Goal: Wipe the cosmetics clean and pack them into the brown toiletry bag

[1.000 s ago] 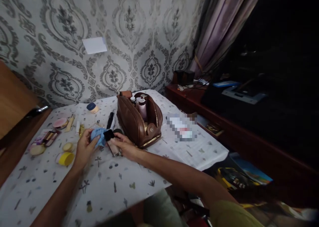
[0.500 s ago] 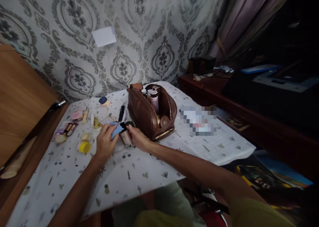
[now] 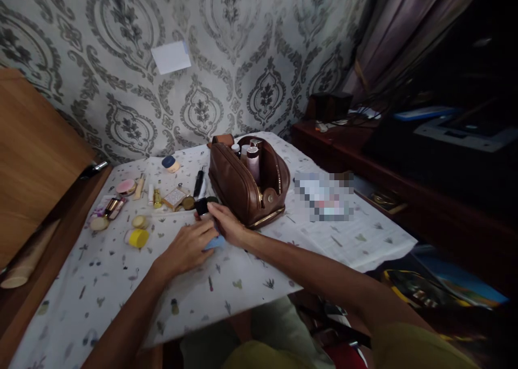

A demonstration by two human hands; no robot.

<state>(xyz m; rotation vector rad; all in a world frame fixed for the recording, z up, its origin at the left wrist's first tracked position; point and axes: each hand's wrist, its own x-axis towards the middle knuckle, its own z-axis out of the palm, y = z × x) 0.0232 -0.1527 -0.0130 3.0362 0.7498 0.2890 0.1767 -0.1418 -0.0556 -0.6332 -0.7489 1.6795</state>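
Observation:
My right hand [image 3: 227, 223] is closed round a small cosmetic bottle with a black cap [image 3: 201, 206]; its body is mostly hidden by my fingers. My left hand [image 3: 193, 243] presses a blue cloth [image 3: 214, 243] against the lower part of that bottle, fingers bent over it. Just behind my right hand stands a brown toiletry bag [image 3: 231, 177], unzipped, with several bottles [image 3: 253, 163] upright inside. A glittery square compact [image 3: 175, 196] and a round brownish item [image 3: 188, 202] lie to the left of the bottle, near a black tube [image 3: 198, 182].
Several cosmetics are spread on the left of the patterned tablecloth [image 3: 259, 304]: a yellow-lidded jar [image 3: 138, 238], a pink compact [image 3: 126, 186], a blue-lidded jar [image 3: 170, 164]. A blurred-out item [image 3: 324, 196] lies right of the bag. A wooden panel [image 3: 36, 158] stands at the left.
My left hand has moved right and down with the blue cloth, from the bottle's cap to its lower body. My right hand still holds the bottle, now more covered.

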